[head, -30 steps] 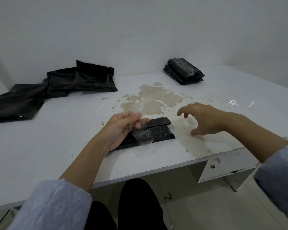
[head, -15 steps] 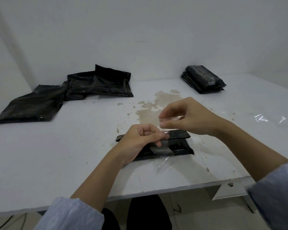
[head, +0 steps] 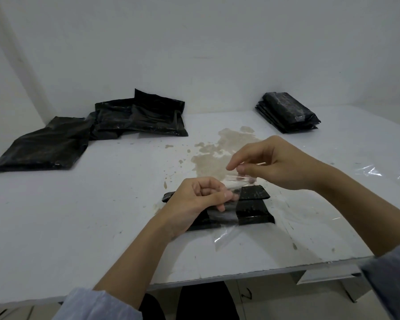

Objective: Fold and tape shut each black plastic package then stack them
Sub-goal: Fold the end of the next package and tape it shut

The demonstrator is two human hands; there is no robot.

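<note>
A: Where's the folded black plastic package?

B: Flat on the stained white table, near the front edge, with its top flap folded over. A strip of clear sticky tape runs across it and hangs past the near side onto the table.

A: And the 2 hands?

B: The left hand rests on the left part of that package, fingers curled, thumb and forefinger pinched narrow on the tape. The right hand hovers just above the far edge, thumb and forefinger closed on the tape's upper end, the other fingers loosely bent.

A: Anything else on the table?

B: A neat stack of taped black packages sits at the far right, well apart. At the far left, a loose heap of unfolded black plastic bags lies spread against the wall. A crumpled piece of clear film is at the right edge.
</note>
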